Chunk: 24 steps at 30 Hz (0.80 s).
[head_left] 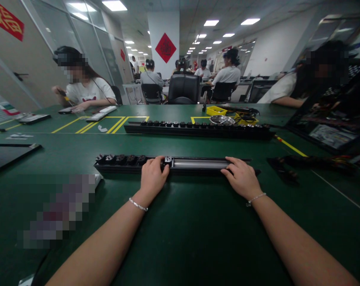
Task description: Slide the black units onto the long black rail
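A long black channel (194,171) lies crosswise on the green table in front of me. Several small black modules with metal tops (120,159) sit in a row in its left part, and a bare silvery strip (202,163) shows inside to the right. My left hand (154,174) is closed over the channel near its middle, thumb on the near wall, right beside one module (168,160). Toward the right end, my right hand (241,176) grips the channel, thumb in front and fingers over the top. What lies under my left fingers is hidden.
Behind lies a second long black channel (197,130) filled with similar modules. Farther back stand a yellow bin (216,110) and a metal bowl (221,120). Dark cables (316,163) lie right; a dark panel (10,155) lies left. Co-workers sit at both sides.
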### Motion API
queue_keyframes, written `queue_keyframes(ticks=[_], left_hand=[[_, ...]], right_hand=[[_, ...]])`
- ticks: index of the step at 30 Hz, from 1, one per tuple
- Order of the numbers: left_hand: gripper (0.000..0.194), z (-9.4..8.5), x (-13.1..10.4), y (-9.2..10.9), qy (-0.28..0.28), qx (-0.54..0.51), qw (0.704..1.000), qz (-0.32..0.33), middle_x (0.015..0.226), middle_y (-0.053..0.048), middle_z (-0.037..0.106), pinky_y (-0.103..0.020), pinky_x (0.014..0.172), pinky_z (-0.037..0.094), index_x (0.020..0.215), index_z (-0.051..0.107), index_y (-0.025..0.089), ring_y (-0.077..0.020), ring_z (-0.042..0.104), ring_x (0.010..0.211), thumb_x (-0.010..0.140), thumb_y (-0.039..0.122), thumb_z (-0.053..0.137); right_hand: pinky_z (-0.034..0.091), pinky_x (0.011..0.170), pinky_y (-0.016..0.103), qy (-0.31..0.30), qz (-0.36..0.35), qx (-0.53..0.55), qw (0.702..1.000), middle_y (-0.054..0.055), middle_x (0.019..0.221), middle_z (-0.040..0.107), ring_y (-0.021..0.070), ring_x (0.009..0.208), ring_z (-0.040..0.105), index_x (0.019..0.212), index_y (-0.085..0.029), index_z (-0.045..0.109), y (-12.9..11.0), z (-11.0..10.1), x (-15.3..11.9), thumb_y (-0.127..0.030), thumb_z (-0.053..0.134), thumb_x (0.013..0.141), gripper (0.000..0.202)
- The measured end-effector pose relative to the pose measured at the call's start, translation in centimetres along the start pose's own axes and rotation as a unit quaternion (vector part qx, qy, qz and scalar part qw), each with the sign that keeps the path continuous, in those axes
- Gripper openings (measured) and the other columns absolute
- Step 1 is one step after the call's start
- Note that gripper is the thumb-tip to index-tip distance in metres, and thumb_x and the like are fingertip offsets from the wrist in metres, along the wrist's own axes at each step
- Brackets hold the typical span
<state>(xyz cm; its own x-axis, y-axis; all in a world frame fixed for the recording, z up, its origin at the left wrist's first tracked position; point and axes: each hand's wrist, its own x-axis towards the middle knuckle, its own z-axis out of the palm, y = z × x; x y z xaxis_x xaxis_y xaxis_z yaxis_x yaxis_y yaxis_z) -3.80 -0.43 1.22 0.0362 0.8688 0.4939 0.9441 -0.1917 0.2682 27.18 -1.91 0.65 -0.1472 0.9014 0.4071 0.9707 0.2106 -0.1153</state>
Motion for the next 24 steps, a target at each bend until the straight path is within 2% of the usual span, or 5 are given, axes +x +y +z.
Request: queue_keyframes(ticks=[3,6,11,24], left_hand=[[0.032,0.25,-0.17,-0.1,0.026,0.025,0.999,-0.007,0.106,-0.012,0.062,-0.041,0.09,0.041,0.108,0.056,0.016,-0.0278,0.054,0.104,0.085,0.037,0.05],[0.032,0.44,-0.32,-0.28,0.005,0.044,0.999,-0.001,0.101,-0.013,0.063,-0.043,0.091,0.04,0.102,0.059,0.015,-0.0288,0.055,0.101,0.087,0.04,0.045],[0.03,0.53,-0.4,-0.33,-0.022,0.026,0.999,0.033,0.103,-0.01,0.066,-0.046,0.103,0.029,0.101,0.061,0.019,-0.0254,0.056,0.104,0.091,0.039,0.04],[0.028,0.49,-0.56,-0.16,-0.027,-0.006,0.999,0.024,0.105,-0.008,0.067,-0.048,0.108,0.024,0.105,0.059,0.019,-0.0239,0.056,0.107,0.09,0.037,0.043]], right_hand=[[0.042,0.087,0.048,0.003,-0.003,-0.007,1.0,0.01,0.128,0.056,0.0285,0.117,0.048,0.075,-0.02,0.063,-0.22,-0.06,0.04,-0.047,0.036,0.09,0.041],[0.043,0.085,0.05,0.008,-0.005,-0.01,1.0,0.011,0.127,0.057,0.0294,0.116,0.049,0.075,-0.02,0.064,-0.43,-0.13,0.13,-0.044,0.037,0.09,0.038],[0.044,0.083,0.048,0.005,-0.008,-0.014,1.0,0.011,0.127,0.057,0.0293,0.115,0.049,0.075,-0.02,0.063,-0.26,-0.09,0.33,-0.044,0.038,0.09,0.038],[0.043,0.086,0.049,0.004,-0.012,0.013,1.0,0.01,0.127,0.057,0.0284,0.115,0.05,0.08,-0.021,0.065,0.36,-0.1,0.1,-0.048,0.038,0.088,0.039]])
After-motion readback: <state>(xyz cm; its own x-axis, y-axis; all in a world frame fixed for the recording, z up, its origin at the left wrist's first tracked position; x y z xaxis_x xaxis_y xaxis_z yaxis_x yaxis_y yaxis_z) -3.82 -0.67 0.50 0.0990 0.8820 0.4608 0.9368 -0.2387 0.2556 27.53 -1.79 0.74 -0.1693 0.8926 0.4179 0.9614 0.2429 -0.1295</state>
